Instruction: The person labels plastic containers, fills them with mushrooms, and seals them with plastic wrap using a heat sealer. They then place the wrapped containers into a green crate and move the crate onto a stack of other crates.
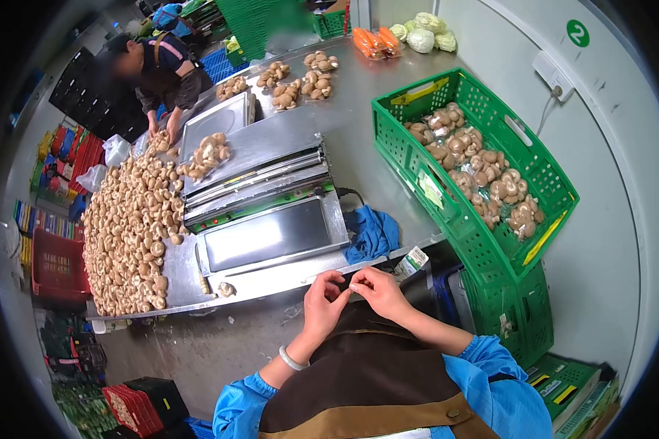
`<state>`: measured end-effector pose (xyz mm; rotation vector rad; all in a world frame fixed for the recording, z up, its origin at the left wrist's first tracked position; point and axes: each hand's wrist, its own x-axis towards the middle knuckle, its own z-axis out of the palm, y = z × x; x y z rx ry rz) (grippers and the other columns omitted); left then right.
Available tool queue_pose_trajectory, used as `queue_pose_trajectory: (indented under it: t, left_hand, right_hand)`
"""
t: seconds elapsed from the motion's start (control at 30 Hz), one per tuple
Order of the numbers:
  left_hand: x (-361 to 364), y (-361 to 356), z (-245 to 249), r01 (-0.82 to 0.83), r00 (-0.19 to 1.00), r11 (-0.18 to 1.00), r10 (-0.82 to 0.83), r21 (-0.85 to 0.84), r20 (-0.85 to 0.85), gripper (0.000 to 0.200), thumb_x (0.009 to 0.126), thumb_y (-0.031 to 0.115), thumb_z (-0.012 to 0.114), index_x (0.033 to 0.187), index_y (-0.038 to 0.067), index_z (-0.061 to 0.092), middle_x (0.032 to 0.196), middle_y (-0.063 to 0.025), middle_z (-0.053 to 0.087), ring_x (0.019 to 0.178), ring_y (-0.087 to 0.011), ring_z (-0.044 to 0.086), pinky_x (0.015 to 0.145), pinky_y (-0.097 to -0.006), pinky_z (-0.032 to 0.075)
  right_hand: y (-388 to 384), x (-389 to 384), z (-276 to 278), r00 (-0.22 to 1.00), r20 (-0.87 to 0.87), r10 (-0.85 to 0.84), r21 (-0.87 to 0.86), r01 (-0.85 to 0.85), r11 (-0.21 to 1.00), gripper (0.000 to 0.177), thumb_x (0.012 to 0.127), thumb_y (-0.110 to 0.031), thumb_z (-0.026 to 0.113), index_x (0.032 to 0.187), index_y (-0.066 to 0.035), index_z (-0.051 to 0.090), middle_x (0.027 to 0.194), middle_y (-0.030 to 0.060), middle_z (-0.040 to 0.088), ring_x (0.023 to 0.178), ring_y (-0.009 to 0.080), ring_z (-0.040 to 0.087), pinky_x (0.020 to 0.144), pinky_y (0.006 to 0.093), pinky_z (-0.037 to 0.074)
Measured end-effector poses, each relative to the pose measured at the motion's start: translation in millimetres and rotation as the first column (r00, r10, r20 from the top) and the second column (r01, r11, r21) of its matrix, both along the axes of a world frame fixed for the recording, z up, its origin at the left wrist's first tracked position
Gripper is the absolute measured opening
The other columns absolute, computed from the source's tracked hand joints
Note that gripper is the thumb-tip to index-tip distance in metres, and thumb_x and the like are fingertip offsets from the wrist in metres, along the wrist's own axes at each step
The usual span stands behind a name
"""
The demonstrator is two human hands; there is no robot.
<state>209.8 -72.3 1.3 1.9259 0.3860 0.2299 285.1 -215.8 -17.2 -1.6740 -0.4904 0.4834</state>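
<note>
In front of the brown apron (366, 373), close to the table's front edge, my left hand (325, 301) and my right hand (381, 293) meet at the fingertips. Both are closed in a pinch. Whatever lies between the fingers, if anything, is too small to make out. Just beyond them is the wrapping machine (271, 234) with its flat dark plate, and a crumpled blue cloth (372, 233) lies at its right side. A single mushroom (227, 290) sits on the table left of my hands. A small carton (411, 262) stands near my right hand.
A large mushroom heap (128, 234) covers the table's left side, where a co-worker (170, 77) handles mushrooms. Packed mushrooms fill part of a green crate (476, 249) on the right. Mushroom packs (285, 95), carrots (375, 42) and cabbages (425, 34) lie at the back.
</note>
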Motion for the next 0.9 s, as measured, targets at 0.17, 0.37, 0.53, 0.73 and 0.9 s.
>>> queue_pose_trajectory:
  t: [0.17,0.37,0.53,0.73,0.9]
  left_hand:
    - [-19.9,22.4,-14.3,-0.13,0.991,0.975,0.13,-0.179,-0.015,0.029,0.081,-0.002,0.066,0.107,0.003,0.055,0.09,-0.0033,0.062,0.068,-0.0074,0.057,0.062,-0.0219,0.047]
    - [-61.9,65.9,-34.7,-0.258,0.964,0.922,0.226,-0.29,-0.139,0.016,0.086,-0.002,0.06,0.101,0.002,0.055,0.085,-0.0006,0.06,0.071,-0.0053,0.056,0.064,-0.0213,0.047]
    - [-96.7,117.6,-48.9,-0.28,0.949,0.913,0.218,-0.297,-0.226,0.01,0.088,-0.003,0.057,0.097,0.001,0.056,0.084,0.001,0.059,0.074,-0.005,0.055,0.065,-0.0213,0.046]
    - [-85.7,244.2,-12.9,-0.117,0.909,0.98,0.041,-0.158,-0.414,0.016,0.09,0.013,0.06,0.102,0.003,0.062,0.084,-0.0003,0.062,0.078,-0.0069,0.056,0.068,-0.0256,0.047]
    - [-41.2,372.0,-10.3,-0.585,0.786,0.728,0.617,-0.358,-0.032,0.013,0.092,0.012,0.056,0.098,0.001,0.061,0.085,-0.0029,0.062,0.069,-0.0075,0.051,0.063,-0.0222,0.043]
  right_hand:
    - [11.7,19.1,-48.0,0.967,-0.173,-0.186,-0.092,0.172,0.981,0.008,0.083,-0.008,0.066,0.086,-0.001,0.063,0.073,0.0084,0.062,0.063,0.0178,0.059,0.06,0.0303,0.047]
    - [25.8,57.1,-92.1,0.662,0.736,0.143,-0.323,0.157,0.933,0.009,0.078,-0.015,0.066,0.081,-0.009,0.06,0.079,0.0051,0.059,0.075,0.0249,0.06,0.065,0.0367,0.048]
    - [32.3,77.4,-147.7,0.485,0.761,0.432,-0.609,0.302,0.733,0.008,0.072,-0.01,0.058,0.079,-0.009,0.062,0.081,0.007,0.054,0.084,0.0262,0.053,0.074,0.0393,0.042]
    - [35.7,60.0,-123.4,0.673,0.569,0.473,-0.752,0.191,0.631,0.017,0.084,-0.018,0.055,0.079,-0.003,0.063,0.091,0.0129,0.056,0.092,0.0307,0.051,0.079,0.0441,0.04]
    - [30.1,49.5,-109.4,0.651,0.529,0.545,-0.781,0.121,0.613,0.019,0.079,-0.02,0.062,0.085,-0.002,0.063,0.095,0.013,0.059,0.097,0.0309,0.053,0.083,0.044,0.042]
